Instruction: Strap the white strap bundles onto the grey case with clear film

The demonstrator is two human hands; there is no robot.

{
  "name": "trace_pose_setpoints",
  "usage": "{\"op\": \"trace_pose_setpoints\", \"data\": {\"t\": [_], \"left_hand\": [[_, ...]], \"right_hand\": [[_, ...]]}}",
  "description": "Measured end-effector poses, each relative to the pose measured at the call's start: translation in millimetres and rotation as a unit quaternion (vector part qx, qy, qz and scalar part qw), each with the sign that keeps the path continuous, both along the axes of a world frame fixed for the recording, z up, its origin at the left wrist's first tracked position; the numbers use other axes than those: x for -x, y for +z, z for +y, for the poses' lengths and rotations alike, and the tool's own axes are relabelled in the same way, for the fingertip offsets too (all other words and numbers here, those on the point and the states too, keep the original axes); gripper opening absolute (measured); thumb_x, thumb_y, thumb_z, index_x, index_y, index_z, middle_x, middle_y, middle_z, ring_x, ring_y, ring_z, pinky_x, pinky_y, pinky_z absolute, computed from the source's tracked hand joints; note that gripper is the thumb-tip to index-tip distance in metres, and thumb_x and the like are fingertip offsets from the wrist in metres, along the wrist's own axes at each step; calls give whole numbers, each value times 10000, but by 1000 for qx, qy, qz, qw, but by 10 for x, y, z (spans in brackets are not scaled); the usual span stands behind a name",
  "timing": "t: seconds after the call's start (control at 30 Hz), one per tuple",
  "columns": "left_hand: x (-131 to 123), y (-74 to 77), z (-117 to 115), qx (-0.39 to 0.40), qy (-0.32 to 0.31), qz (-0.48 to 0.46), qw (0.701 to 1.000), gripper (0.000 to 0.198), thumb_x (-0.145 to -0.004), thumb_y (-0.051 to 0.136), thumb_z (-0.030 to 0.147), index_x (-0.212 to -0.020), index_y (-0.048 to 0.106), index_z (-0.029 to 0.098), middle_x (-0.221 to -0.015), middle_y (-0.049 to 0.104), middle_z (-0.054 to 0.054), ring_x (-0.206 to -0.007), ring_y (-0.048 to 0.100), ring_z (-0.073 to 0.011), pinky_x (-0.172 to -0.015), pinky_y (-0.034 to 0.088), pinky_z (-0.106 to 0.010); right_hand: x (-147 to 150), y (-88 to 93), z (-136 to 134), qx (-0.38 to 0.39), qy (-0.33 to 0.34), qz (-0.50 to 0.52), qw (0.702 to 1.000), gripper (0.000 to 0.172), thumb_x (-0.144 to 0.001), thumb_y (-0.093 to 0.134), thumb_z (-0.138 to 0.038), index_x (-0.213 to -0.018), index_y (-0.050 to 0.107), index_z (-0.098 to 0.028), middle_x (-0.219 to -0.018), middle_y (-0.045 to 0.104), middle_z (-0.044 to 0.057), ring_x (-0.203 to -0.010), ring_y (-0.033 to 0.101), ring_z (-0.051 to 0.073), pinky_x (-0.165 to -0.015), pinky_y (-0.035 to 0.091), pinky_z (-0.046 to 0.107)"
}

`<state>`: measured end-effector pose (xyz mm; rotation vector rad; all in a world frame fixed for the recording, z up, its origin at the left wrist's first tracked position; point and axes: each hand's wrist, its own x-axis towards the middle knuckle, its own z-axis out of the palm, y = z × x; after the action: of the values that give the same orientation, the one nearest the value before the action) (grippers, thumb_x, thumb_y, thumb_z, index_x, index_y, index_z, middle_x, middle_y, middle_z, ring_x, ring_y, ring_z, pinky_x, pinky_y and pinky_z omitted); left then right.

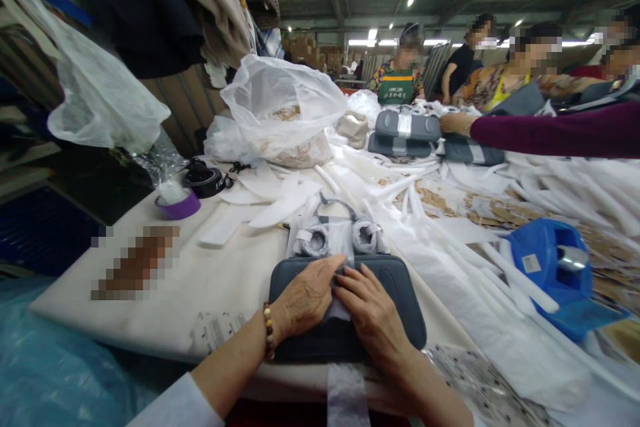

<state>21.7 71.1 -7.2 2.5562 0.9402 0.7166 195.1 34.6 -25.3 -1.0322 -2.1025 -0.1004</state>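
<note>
A dark grey handbag lies flat at the near edge of the table in front of me. White wrapping strip runs over its middle, and a length of it hangs down over the table edge. My left hand, with a beaded bracelet at the wrist, has its fingers pressed together over the strip. Its fingertips are partly hidden. Beside it, my right hand rests on the bag with fingers stretched and slightly apart, touching the strip. Behind them, the handle's metal-looking rings are covered in clear wrap.
A purple tape roll and a black roll lie left, near white foam pieces. A blue tape dispenser stands right among white strips. Behind are a large plastic bag, stacked grey bags and a co-worker's purple sleeve.
</note>
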Motion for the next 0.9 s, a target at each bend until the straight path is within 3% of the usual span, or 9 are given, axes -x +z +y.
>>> {"op": "trace_pose_setpoints", "data": {"t": [0.1,0.33,0.63,0.73,0.9], "left_hand": [[-10,-34,15,-15,24,-22,999,515,-785,333,66,-1300,360,78,-1303,506,-173,-1239,447,-196,-1050,393,-389],[-164,-162,136,-94,203,-49,973,442,-805,283,37,-1220,434,63,-1168,584,-180,-1126,539,-231,-976,460,-442],[-198,-145,186,-94,210,-30,973,430,-822,285,28,-1205,457,121,-1121,597,-135,-1087,543,-220,-960,464,-451],[-217,-119,237,-95,213,-15,972,415,-816,298,26,-1180,479,113,-1172,566,-151,-1136,503,-234,-981,444,-463],[-249,-68,333,-106,197,21,974,394,-802,323,14,-1130,527,92,-1166,566,-157,-1128,493,-248,-997,416,-477]], "right_hand": [[6,4,39,18,89,32,995,304,-880,366,-47,-1005,623,-151,-998,694,81,-1034,610,166,-988,453,375],[-85,28,38,68,136,123,981,292,-838,390,-24,-931,622,-175,-913,707,55,-956,645,138,-1006,436,367],[-129,46,-10,156,194,179,952,192,-896,450,-162,-912,640,-186,-868,703,42,-915,655,152,-995,443,348],[-138,47,-36,223,177,277,918,160,-887,511,-207,-883,670,-223,-879,710,8,-887,662,156,-993,449,354],[-157,11,-48,321,126,446,826,124,-830,611,-293,-811,725,-248,-879,721,16,-914,656,205,-1001,433,419]]}}
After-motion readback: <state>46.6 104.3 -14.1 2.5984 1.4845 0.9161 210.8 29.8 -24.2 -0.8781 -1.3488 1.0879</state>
